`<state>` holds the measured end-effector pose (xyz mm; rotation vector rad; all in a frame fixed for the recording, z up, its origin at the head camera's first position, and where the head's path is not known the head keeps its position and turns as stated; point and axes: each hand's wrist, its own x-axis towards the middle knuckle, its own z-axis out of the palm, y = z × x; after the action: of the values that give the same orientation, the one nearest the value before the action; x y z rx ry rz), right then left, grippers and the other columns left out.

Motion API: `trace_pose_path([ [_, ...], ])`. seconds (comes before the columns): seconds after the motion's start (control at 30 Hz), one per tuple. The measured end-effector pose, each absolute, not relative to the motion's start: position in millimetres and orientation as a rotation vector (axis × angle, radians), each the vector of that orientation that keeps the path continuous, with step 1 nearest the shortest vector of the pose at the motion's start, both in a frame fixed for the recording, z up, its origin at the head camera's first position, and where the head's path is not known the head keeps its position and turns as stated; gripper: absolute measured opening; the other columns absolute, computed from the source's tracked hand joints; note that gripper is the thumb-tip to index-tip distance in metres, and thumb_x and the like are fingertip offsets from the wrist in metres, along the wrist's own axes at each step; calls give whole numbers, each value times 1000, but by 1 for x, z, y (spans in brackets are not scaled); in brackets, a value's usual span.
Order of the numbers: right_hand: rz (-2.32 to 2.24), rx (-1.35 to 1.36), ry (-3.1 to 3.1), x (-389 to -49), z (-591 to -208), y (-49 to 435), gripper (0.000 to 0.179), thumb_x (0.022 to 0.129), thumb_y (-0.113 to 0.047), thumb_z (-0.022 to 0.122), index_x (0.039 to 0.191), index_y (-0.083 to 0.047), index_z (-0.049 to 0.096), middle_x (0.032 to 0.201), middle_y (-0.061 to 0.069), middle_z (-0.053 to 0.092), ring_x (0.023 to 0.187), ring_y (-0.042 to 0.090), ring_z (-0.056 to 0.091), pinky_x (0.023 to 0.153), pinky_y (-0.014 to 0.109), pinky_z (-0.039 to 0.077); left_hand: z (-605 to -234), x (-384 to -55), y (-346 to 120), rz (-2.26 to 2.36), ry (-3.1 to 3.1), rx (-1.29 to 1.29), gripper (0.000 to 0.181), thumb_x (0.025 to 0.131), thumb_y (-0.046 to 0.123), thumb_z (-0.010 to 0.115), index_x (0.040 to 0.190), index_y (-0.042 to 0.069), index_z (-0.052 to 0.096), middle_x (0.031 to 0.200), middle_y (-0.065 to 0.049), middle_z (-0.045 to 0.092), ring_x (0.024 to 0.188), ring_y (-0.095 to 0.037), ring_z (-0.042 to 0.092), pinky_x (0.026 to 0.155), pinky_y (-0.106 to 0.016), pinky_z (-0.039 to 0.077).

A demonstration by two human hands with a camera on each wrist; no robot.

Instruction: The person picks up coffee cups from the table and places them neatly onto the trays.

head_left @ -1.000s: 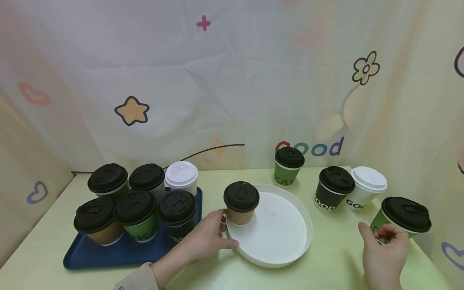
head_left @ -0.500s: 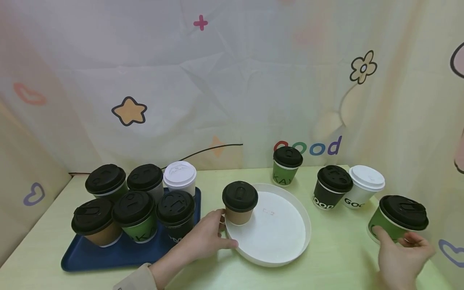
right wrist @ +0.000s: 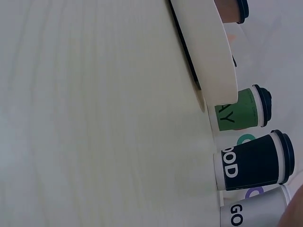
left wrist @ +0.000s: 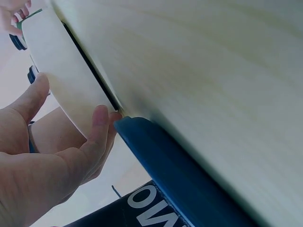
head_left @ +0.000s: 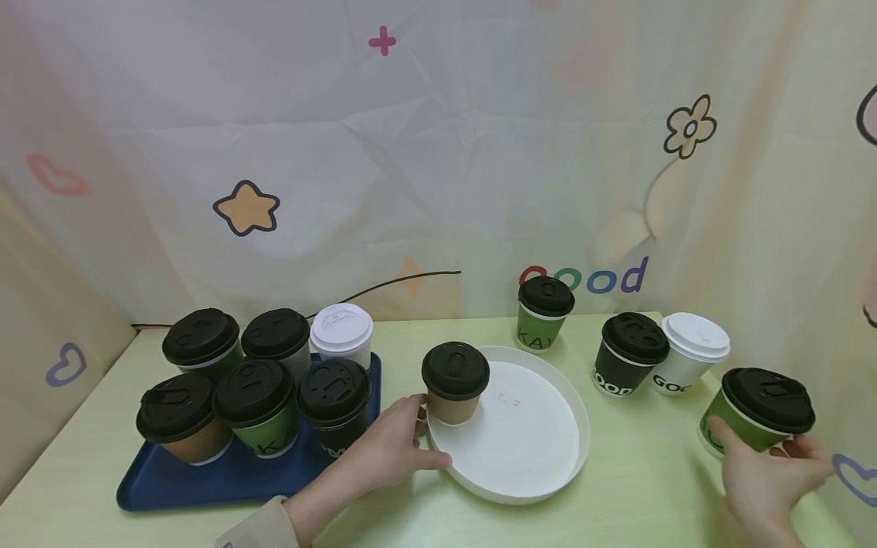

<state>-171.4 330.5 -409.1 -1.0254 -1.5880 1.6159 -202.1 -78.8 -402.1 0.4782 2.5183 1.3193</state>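
My left hand [head_left: 397,449] rests at the left edge of a round white tray [head_left: 527,472], its thumb and fingers spread against the outer wall. In the left wrist view, fingertips [left wrist: 99,116] touch that wall. A brown paper coffee cup [head_left: 454,411] with a black lid stands on the tray beside this hand. At the far right, my right hand [head_left: 767,476] grips a green paper coffee cup [head_left: 743,426] with a black lid, thumb on its left and fingers by its right side. Only a sliver of the right hand [right wrist: 293,213] shows in the right wrist view.
On the left, a blue tray [head_left: 226,487] carries several lidded cups. Behind the round tray stands a small green cup [head_left: 541,327]. A black cup [head_left: 620,369] and a white-lidded cup [head_left: 685,365] stand to its right. A printed curtain [head_left: 411,175] hangs behind the table.
My right hand has moved right and closed around the green cup, thumb and fingers at its sides. The left hand and the round tray have stayed in place.
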Motion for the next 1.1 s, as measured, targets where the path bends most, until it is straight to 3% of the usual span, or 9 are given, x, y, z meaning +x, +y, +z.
trace_pose_path([
  [0.23,1644,-981,-1593,-185,-410,341,103,83,-9,85,155,-17,13,151,-7,19,140,3,24,109,9,19,-403,-202,-79,1309,2527,444,92,81,21,90,149,-12,37,138,-25,52,118,-37,60,92,-49,53],
  [0.43,1683,-1000,-1634,-195,-413,349,112,84,-14,86,160,-21,4,162,-6,11,145,7,17,114,13,14,-404,-202,-79,1291,2537,437,93,81,22,91,149,-12,37,139,-26,51,118,-37,60,93,-49,53],
  [0.83,1681,-963,-1659,-196,-415,349,102,87,-15,82,158,-21,8,158,-9,22,144,7,22,112,10,16,-401,-202,-79,1271,2543,424,94,81,23,91,150,-11,36,137,-25,52,119,-37,60,94,-49,53],
  [1.1,1706,-958,-1753,-187,-404,336,105,88,-30,83,161,-22,7,160,-6,20,147,10,15,119,20,9,-400,-201,-80,1286,2529,416,94,82,22,90,150,-11,36,137,-25,52,120,-37,59,94,-49,53],
])
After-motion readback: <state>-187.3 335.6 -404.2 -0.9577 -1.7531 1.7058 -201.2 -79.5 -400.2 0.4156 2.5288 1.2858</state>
